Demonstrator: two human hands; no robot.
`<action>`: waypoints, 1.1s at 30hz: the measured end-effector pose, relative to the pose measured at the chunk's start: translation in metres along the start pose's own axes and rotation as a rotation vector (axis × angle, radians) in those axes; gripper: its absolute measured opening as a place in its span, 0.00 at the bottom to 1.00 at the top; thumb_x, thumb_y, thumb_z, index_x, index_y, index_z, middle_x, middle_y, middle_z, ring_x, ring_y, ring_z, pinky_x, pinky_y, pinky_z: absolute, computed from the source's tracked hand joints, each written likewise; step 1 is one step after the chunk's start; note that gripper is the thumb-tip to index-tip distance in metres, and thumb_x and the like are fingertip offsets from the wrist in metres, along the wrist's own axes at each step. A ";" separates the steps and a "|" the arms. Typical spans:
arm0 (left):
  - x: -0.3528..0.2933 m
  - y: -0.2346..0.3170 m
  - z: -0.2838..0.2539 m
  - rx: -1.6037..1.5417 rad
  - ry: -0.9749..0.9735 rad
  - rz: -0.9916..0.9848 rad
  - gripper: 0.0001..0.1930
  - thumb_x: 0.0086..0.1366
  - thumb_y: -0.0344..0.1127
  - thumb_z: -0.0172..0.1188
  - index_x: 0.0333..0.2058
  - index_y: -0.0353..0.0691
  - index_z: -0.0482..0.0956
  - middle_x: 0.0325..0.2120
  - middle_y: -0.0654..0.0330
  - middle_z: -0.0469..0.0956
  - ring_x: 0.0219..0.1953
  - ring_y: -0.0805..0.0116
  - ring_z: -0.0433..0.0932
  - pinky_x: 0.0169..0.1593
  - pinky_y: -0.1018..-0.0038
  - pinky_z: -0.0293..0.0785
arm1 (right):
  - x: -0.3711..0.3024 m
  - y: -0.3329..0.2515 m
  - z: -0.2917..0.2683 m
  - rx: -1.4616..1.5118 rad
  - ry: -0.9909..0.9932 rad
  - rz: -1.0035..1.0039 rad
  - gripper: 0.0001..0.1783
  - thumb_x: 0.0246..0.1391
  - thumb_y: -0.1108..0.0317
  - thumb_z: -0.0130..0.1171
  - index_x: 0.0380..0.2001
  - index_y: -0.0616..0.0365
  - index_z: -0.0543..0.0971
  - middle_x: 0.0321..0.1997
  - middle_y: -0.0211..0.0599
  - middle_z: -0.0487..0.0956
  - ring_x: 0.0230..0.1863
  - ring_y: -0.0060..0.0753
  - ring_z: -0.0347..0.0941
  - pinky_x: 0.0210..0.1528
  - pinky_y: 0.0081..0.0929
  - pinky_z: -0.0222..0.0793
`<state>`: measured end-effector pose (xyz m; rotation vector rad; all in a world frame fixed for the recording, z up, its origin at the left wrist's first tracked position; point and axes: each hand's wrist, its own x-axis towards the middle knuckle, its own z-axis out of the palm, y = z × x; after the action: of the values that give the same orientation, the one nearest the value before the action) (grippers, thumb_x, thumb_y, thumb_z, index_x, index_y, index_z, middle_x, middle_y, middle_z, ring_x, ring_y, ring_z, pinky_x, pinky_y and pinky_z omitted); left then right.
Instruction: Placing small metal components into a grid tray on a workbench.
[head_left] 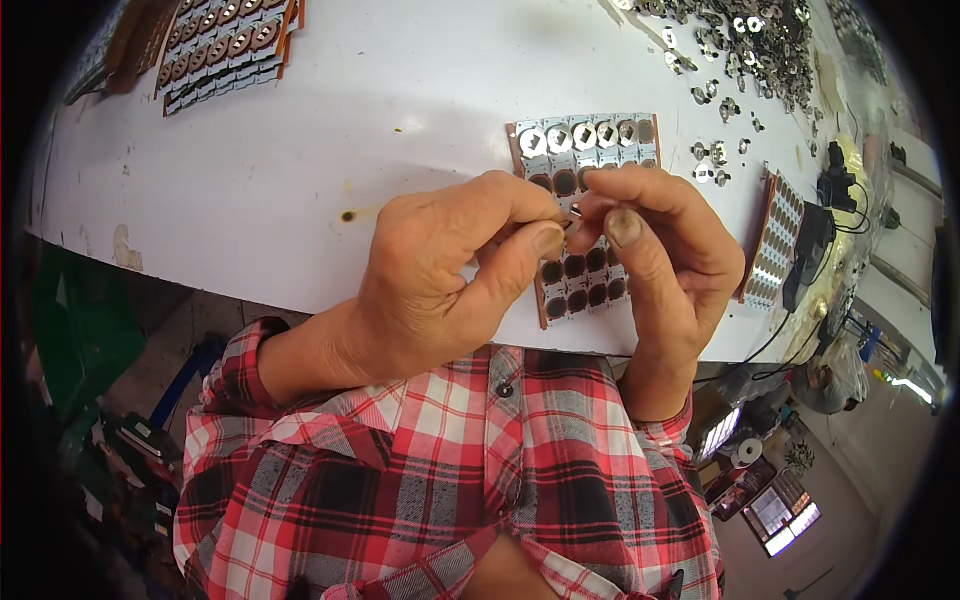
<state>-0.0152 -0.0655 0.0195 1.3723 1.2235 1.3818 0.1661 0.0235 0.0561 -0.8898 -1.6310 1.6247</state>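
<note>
Over a circuit board panel [640,150], my two hands meet at their fingertips. My left hand [440,265] is closed in a pinch of thumb and forefinger on a small shiny metal clip [574,212], partly hidden by the fingers. Right beside it, my right hand [685,260] has its fingers curled toward the clip, with the thumb a little apart from them; whether anything lies in its palm is hidden. Round metal clips fill most of the panel's far row, while dark round pads show in the nearer rows. The hands cover the panel's middle.
A heap of loose metal clips [760,50] spreads over the table's [300,180] far right. Stacked panels [225,50] lie at the far left. Another panel [773,240] stands right of my hands, beside a black adapter [815,240] with cables. A green bin [90,320] is below the left edge.
</note>
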 end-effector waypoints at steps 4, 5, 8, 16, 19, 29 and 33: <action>-0.001 0.002 0.007 -0.036 0.105 -0.054 0.07 0.73 0.21 0.59 0.47 0.29 0.81 0.33 0.56 0.87 0.35 0.73 0.87 0.40 0.78 0.84 | 0.001 -0.003 -0.005 -0.089 -0.078 0.030 0.13 0.66 0.76 0.62 0.50 0.74 0.82 0.41 0.44 0.84 0.35 0.28 0.82 0.41 0.22 0.78; 0.000 0.002 0.007 -0.062 0.110 -0.067 0.07 0.74 0.21 0.59 0.48 0.29 0.80 0.34 0.56 0.87 0.35 0.73 0.86 0.41 0.78 0.85 | 0.001 -0.004 -0.004 -0.090 -0.075 0.031 0.13 0.66 0.76 0.62 0.50 0.74 0.82 0.41 0.44 0.84 0.35 0.28 0.82 0.41 0.22 0.78; 0.000 0.004 0.007 -0.103 0.117 -0.127 0.06 0.75 0.23 0.58 0.47 0.29 0.81 0.33 0.56 0.87 0.34 0.74 0.86 0.39 0.79 0.84 | 0.002 -0.003 0.000 -0.047 -0.039 0.102 0.14 0.66 0.75 0.62 0.50 0.74 0.82 0.39 0.44 0.85 0.32 0.28 0.82 0.37 0.22 0.79; 0.003 0.006 0.003 -0.081 0.120 -0.210 0.06 0.77 0.27 0.59 0.46 0.31 0.82 0.30 0.59 0.87 0.32 0.78 0.85 0.30 0.83 0.76 | 0.003 0.008 0.002 0.158 -0.034 0.142 0.11 0.66 0.82 0.60 0.50 0.73 0.82 0.37 0.40 0.85 0.32 0.21 0.81 0.35 0.17 0.79; 0.004 0.007 0.004 -0.082 0.122 -0.249 0.06 0.77 0.27 0.59 0.45 0.32 0.82 0.29 0.60 0.87 0.31 0.79 0.84 0.29 0.84 0.75 | 0.004 0.005 0.002 0.140 -0.003 0.180 0.11 0.67 0.81 0.61 0.50 0.73 0.82 0.37 0.39 0.85 0.32 0.19 0.81 0.35 0.16 0.78; 0.006 0.007 0.001 -0.058 0.072 -0.274 0.08 0.78 0.28 0.56 0.47 0.31 0.82 0.29 0.61 0.85 0.30 0.79 0.84 0.28 0.84 0.75 | 0.005 0.007 -0.005 0.215 -0.061 0.284 0.09 0.65 0.81 0.62 0.48 0.72 0.82 0.34 0.38 0.85 0.27 0.20 0.81 0.28 0.19 0.79; 0.009 0.008 0.005 -0.136 0.129 -0.305 0.04 0.73 0.21 0.57 0.41 0.29 0.81 0.27 0.56 0.85 0.30 0.73 0.87 0.35 0.77 0.84 | 0.008 0.004 -0.011 0.351 0.026 0.375 0.09 0.64 0.81 0.62 0.46 0.72 0.83 0.33 0.39 0.85 0.24 0.23 0.82 0.24 0.20 0.80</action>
<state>-0.0106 -0.0579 0.0288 0.9701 1.3348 1.3241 0.1706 0.0359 0.0518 -1.0642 -1.1529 2.0627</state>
